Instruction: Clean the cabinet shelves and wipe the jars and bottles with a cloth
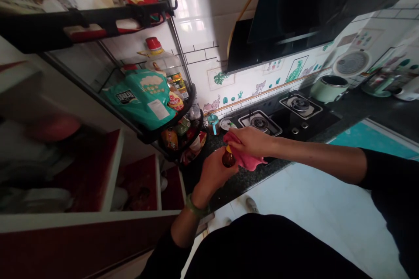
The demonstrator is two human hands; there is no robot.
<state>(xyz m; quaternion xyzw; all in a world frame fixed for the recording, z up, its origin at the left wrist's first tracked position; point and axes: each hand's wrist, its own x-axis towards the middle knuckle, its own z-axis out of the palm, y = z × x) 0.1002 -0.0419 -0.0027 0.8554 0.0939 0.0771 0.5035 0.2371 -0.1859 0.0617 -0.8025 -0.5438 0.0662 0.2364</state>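
My left hand [213, 169] is wrapped around a small dark brown bottle [228, 160] with a yellow part near its top. A green bangle circles that wrist. In my right hand [253, 141] a pink cloth [249, 159] is bunched and hangs down beside the bottle. The cloth meets the bottle near the yellow part. Fingers hide much of the bottle, so its label cannot be made out. Both hands are over the dark countertop [242, 178], in front of the stove.
A black tiered rack [140, 133] at left holds a teal bag [144, 96] and an oil bottle [166, 63]. Behind my hands are a cup [213, 125] and a gas burner [260, 123]. A range hood [281, 22] hangs above; a green pot [328, 89] stands right.
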